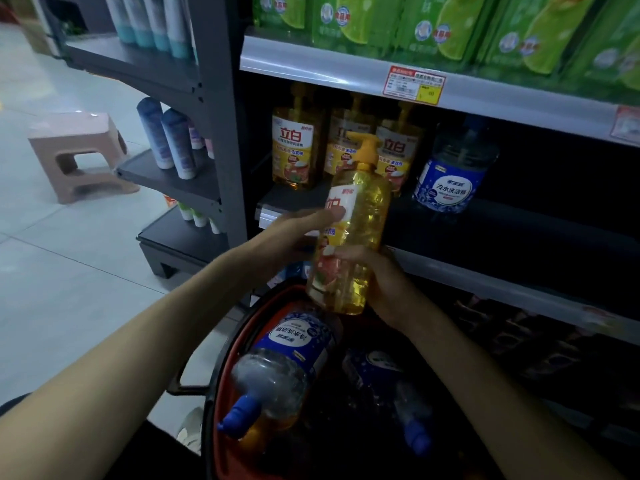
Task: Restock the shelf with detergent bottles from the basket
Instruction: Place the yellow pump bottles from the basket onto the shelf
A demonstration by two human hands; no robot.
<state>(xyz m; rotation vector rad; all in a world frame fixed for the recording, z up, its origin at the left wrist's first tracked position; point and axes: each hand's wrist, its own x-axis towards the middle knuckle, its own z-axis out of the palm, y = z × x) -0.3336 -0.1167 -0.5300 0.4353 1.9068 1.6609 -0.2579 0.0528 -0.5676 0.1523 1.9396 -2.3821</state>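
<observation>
A yellow pump bottle of detergent [360, 216] is held upright in front of the dark middle shelf [502, 233]. My right hand [384, 282] grips its lower body from the right. My left hand [298, 230] holds its label side, thumb across the label. Three matching yellow bottles [294, 150] stand at the shelf's left, and a clear bottle with a blue label [450, 174] stands to their right. Below, a red basket [221, 393] holds two clear blue-capped bottles [287, 355] lying on their sides.
Green refill pouches [433, 26] fill the shelf above, with a price tag [414, 85] on its rail. A side rack holds white and blue tubes [169, 140]. A pink stool [76, 154] stands on the tiled floor at left. Dark packages sit on the lower shelf.
</observation>
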